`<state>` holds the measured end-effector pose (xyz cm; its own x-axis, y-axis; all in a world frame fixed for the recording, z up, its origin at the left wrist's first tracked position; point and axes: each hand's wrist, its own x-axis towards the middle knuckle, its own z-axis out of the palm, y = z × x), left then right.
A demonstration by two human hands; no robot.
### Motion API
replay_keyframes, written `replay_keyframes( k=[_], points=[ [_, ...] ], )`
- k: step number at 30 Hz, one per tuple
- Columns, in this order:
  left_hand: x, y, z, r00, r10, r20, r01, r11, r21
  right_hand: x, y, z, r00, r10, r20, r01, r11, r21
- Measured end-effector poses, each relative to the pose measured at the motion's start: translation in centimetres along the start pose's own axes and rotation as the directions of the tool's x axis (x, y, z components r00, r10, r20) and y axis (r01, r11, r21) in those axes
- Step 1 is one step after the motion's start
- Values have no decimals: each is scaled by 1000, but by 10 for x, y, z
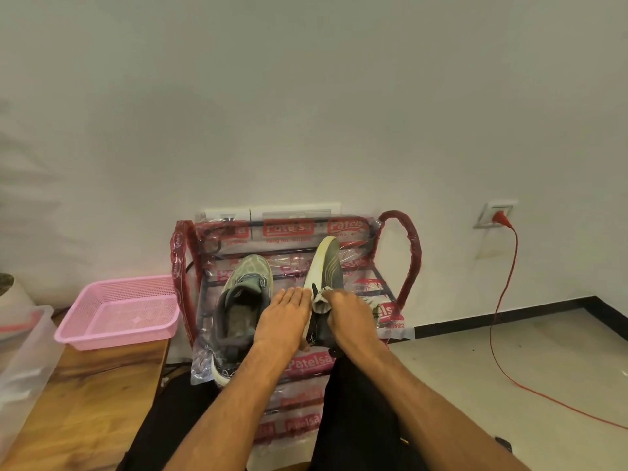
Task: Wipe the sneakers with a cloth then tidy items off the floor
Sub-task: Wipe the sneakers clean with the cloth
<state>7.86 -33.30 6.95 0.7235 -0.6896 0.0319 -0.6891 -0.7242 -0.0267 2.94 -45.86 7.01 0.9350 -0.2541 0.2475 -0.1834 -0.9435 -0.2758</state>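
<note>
Just ahead of the right grip (350,317), touching its knuckles, lies the dark sneaker (327,266). It is tipped on its side on the plastic-wrapped rack (411,260). Its long axis runs straight away from the person, with the toe off beyond both grips toward the wall and the heel tucked in under the wrists. The right grip has its fingers curled down over a pale, bunched cloth (320,301) and presses it against the shoe's collar. The left grip (282,317) is flat, fingers straight and together, laid against the pale sole edge on the shoe's far side from the cloth, so the shoe sits between the two. To my eye the wiping hand is the nearer one for the next stroke. The unwiped length lies forward of it, so the cloth would travel along the axis toward the toe while the left grip braces. The second sneaker (244,294) rests upright just left of the left grip. Further left stands a pink basket (119,311) on the table (95,396).
</note>
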Motion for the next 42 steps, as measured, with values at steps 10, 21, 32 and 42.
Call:
replay_keyframes(
  k=[10,21,32,42],
  points=[
    [1,-1,0,1000,-16,15,16,1000,26,33,-9,3,978,203,-42,-196,972,133],
    [0,-2,-3,1000,-8,19,8,1000,28,-20,-3,-13,994,3,110,-16,992,122],
    [3,-2,-5,999,-17,38,16,1000,25,27,14,-29,987,153,-44,-145,978,150],
    [2,-3,-2,1000,-12,22,10,995,97,13,-14,1,991,136,-9,-133,981,143]
  ],
)
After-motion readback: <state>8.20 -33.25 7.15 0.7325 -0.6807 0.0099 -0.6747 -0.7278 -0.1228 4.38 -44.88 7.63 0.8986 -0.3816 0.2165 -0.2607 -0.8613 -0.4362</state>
